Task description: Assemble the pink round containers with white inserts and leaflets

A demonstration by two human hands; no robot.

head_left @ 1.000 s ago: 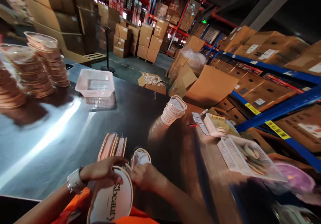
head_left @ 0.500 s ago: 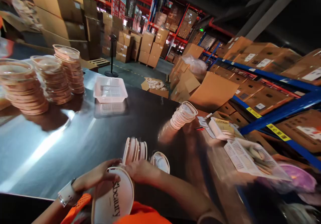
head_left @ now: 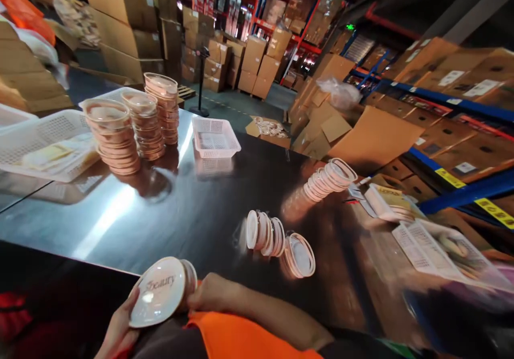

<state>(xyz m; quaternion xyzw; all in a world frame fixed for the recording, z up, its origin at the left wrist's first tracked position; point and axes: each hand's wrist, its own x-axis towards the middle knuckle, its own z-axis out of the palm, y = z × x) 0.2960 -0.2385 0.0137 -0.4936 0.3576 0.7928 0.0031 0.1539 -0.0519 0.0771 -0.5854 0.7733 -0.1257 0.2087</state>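
Between my two hands is a short stack of round white lids [head_left: 158, 293], tilted up, the front one printed "beauty" and catching the light. My left hand [head_left: 125, 316] grips the rim of the printed lid from the left. At the stack's other end, my right hand [head_left: 211, 292] is closed against the rear pieces; its fingertips are partly hidden. On the dark shiny table, beyond my right hand, a row of similar round pieces [head_left: 265, 234] lies on edge. Beside it rests a smaller tilted group of round pieces [head_left: 300, 255].
A leaning stack of round pieces [head_left: 329, 179] stands farther right. Tall stacks [head_left: 110, 139] stand at the left beside a white basket holding packets [head_left: 60, 126]. A smaller white basket [head_left: 217, 138] sits toward the back. Trays [head_left: 425, 252] lie right; cartons [head_left: 257, 61] and racks surround the table.
The view has turned left, so the table's things sit farther right. My hands and the held lids have come away from the row on the table, toward my body.
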